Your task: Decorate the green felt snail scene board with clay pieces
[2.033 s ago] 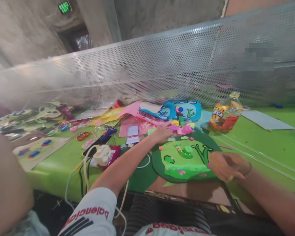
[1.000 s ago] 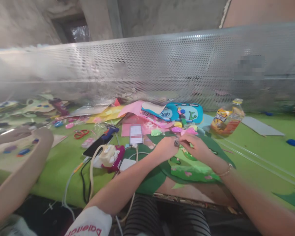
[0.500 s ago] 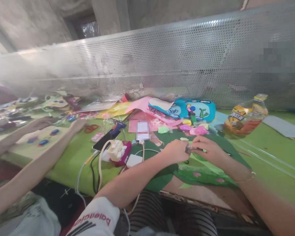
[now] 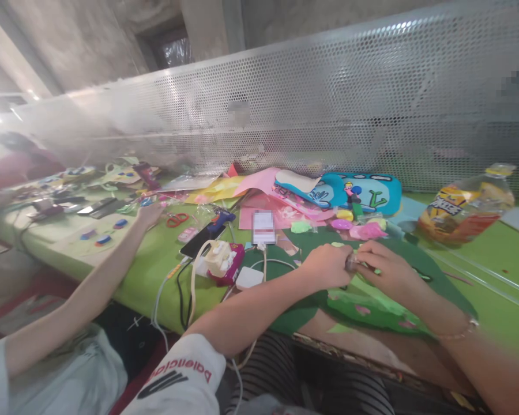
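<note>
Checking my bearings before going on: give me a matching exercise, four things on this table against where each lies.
1 bottle
2 scissors
3 phone
4 blue case

a by the co-worker's hand
b far right on the table
c behind the left hand and right hand, which pinch a small piece
d just behind the pink and white bundle

Pairs: 1-b, 2-a, 3-d, 4-c
</note>
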`<state>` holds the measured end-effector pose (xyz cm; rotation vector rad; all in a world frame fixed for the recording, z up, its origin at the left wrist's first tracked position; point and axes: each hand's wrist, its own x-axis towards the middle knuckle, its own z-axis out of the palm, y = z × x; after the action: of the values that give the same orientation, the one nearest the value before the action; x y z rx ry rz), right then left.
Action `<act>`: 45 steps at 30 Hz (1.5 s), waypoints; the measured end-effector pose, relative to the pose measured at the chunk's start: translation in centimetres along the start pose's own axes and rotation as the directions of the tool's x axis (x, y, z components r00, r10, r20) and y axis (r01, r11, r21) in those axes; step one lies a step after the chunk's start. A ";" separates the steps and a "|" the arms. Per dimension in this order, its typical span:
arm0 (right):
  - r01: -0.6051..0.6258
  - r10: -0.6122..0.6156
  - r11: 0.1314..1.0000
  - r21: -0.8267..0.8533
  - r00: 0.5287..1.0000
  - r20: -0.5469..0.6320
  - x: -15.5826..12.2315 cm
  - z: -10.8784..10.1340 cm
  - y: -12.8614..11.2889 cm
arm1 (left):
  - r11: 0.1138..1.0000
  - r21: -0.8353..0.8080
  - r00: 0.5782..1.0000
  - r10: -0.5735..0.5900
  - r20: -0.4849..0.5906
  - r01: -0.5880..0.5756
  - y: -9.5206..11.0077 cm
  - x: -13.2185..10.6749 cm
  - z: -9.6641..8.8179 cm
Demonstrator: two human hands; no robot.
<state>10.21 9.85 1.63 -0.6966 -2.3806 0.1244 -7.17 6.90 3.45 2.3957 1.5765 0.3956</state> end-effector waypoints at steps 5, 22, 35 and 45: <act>0.039 -0.041 0.999 0.025 0.998 0.047 0.1 0.0 0.2 | 1.000 -0.007 1.000 0.001 0.017 -0.001 0.0 0.0 0.0; 0.010 -0.009 0.998 0.066 1.000 -0.007 -0.1 -0.2 0.5 | 0.995 -0.067 0.997 -0.072 0.023 0.073 0.1 -0.1 -0.1; -0.026 0.023 0.999 0.031 0.996 0.081 0.2 0.1 -0.1 | 0.997 -0.063 0.998 -0.047 0.052 0.050 0.5 -0.3 -0.3; -0.079 0.086 0.993 0.089 0.993 -0.083 0.1 -0.1 0.4 | 0.987 -0.132 0.996 -0.091 0.012 0.092 -0.2 0.1 -0.3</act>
<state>10.34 10.24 1.64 -0.7452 -2.2509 0.2252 -7.39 7.05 3.62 2.2154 1.5986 0.4595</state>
